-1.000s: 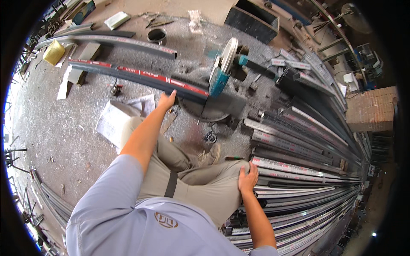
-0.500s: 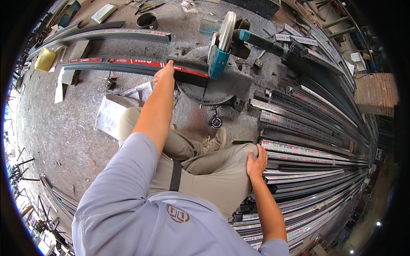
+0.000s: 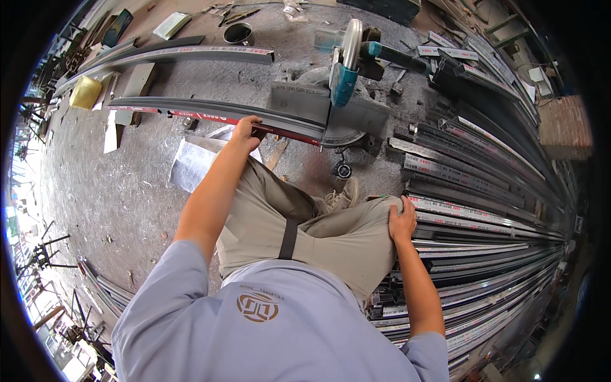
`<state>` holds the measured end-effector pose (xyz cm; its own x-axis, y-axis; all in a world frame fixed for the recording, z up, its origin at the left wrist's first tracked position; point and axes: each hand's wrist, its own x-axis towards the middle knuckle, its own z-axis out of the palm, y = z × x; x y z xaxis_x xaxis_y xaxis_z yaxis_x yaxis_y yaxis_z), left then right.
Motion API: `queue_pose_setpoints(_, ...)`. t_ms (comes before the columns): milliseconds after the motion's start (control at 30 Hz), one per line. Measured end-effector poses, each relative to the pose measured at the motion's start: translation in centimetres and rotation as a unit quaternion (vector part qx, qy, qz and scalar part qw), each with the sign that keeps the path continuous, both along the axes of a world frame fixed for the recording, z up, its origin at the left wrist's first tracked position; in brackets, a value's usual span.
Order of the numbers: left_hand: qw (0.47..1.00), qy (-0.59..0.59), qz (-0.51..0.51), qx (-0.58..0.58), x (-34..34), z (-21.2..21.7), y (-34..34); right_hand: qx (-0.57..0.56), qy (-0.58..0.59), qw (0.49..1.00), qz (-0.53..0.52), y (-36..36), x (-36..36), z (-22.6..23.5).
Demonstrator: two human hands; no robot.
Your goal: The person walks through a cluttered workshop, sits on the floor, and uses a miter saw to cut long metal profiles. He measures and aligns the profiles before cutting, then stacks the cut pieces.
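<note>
My left hand [image 3: 247, 132] is closed around a long dark metal profile [image 3: 210, 108], near its right end. The profile's grey channelled face is on top, and a red printed film shows along the near side. Its right end lies on the base of a miter saw [image 3: 345, 81] with a teal guard, in front of the saw's upright metal fence [image 3: 296, 99]. The saw head is raised above the profile. My right hand [image 3: 403, 219] rests on my right knee, holding nothing, its fingers apart.
Many long metal profiles [image 3: 471, 213] lie stacked to my right. Another profile [image 3: 191, 53] lies beyond the held one. A dark metal cup [image 3: 238, 34], a yellow block [image 3: 85, 93] and paper sheets [image 3: 194, 164] are on the floor. A small round black knob [image 3: 343, 170] sits below the saw.
My left hand has turned the profile over and drawn it toward me; its red film has gone from the top to the near side. My right hand stays on my knee.
</note>
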<state>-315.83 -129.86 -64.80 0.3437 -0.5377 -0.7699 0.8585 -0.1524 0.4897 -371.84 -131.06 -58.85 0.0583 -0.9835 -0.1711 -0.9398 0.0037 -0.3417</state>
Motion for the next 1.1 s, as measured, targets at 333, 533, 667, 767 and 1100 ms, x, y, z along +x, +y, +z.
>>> queue_pose_setpoints(333, 0.973, 0.034, 0.074, -0.214, -0.3, 10.0, 6.5, -0.009, -0.002, 1.000, 0.005, 1.5, -1.5, 0.6)
queue_pose_setpoints(533, 0.961, 0.053, 0.081, -0.260, -0.4, 12.8, 7.7, -0.023, 0.012, 1.000, -0.012, 2.0, -1.4, 1.0)
queue_pose_setpoints(667, 0.951, 0.065, 0.068, -0.296, -0.4, 13.3, 8.3, -0.005, 0.101, 0.991, 0.084, 3.3, 3.9, 5.2)
queue_pose_setpoints(767, 0.943, 0.079, 0.063, -0.317, -0.3, 13.5, 8.9, -0.010, -0.265, 0.957, 0.118, 5.8, 12.4, 10.4)
queue_pose_setpoints(1100, 0.947, 0.074, 0.019, -0.313, -0.5, 12.0, 11.2, -0.296, -0.043, 0.810, 0.504, 8.1, 31.2, 24.1)
